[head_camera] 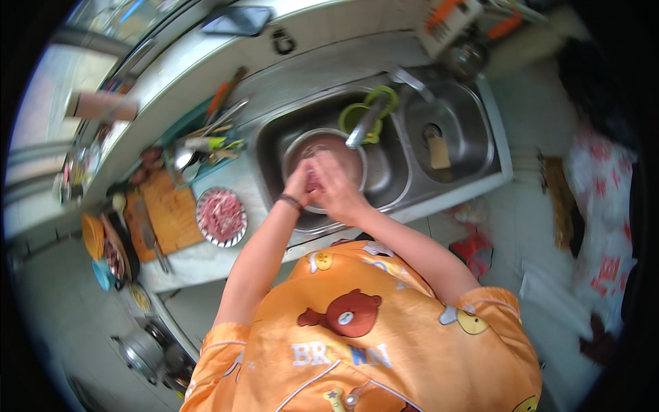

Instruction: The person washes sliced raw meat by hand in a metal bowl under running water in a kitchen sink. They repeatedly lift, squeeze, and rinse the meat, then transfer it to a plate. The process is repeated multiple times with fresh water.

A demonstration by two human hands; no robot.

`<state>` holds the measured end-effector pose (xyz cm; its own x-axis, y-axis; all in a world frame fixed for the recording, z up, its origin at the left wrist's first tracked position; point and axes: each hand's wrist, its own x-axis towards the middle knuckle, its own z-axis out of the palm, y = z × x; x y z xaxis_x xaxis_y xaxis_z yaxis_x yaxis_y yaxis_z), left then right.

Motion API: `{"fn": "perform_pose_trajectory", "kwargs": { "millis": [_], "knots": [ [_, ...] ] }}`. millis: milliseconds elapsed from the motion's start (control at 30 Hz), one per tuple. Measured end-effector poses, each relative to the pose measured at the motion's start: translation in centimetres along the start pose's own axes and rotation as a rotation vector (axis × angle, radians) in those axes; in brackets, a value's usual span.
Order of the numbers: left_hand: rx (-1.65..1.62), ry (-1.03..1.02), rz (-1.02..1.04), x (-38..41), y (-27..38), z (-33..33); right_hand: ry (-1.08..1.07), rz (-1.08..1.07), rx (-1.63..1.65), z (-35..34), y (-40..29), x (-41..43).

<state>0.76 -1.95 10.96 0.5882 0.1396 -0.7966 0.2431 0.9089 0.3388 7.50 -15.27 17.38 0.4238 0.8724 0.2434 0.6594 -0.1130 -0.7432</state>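
Observation:
Over a round metal bowl (364,170) of pinkish water in the left sink basin, my two hands are pressed together around some pink raw meat (313,180). My left hand (299,181), with a dark band at its wrist, cups the meat from the left side. My right hand (334,188) lies against it from the right, its fingers blurred. More meat seems to lie under the water beyond my fingertips. A faucet spout (363,129) reaches over the bowl's rim beside a green plastic strainer (352,117). On the counter at left stands a striped-rim plate (202,230) heaped with cut raw meat (221,213).
A cleaver (146,229) lies on a wooden cutting board (172,216) at the left. Behind it is a teal rack (206,172) with utensils. The right basin (461,123) holds a tan sponge-like piece (439,153). A phone (238,20) rests on the ledge above.

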Motion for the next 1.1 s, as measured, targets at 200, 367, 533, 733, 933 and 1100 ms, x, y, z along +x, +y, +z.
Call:
{"fn": "perform_pose_trajectory", "kwargs": {
  "millis": [200, 367, 533, 733, 933, 1100],
  "knots": [
    [-0.230, 0.236, -0.007, -0.9, 0.4, -1.4, -0.036, 0.426, 0.159, -1.0, 1.6, -1.5],
    [0.026, 0.272, 0.514, -9.9, 5.5, -4.1, -0.047, 0.558, 0.145, -1.5, 3.7, -3.4],
    [0.686, 0.815, 1.131, -14.5, 6.4, -11.8, -0.064, 0.615, 0.125, -1.1, 4.6, -4.4],
    [1.596, 1.192, 0.960, -12.5, 2.8, -18.2, -0.139, 0.628, 0.108, -0.1, 3.8, -3.7],
    [1.398, 0.966, 0.874, -13.6, 3.2, -16.5, -0.174, 0.665, 0.130, 0.2, 3.7, -3.5],
    [1.155, 0.719, 1.096, -17.4, 5.9, -18.4, -0.142, 0.624, 0.082, 1.0, 5.5, -4.8]
  ]
}}
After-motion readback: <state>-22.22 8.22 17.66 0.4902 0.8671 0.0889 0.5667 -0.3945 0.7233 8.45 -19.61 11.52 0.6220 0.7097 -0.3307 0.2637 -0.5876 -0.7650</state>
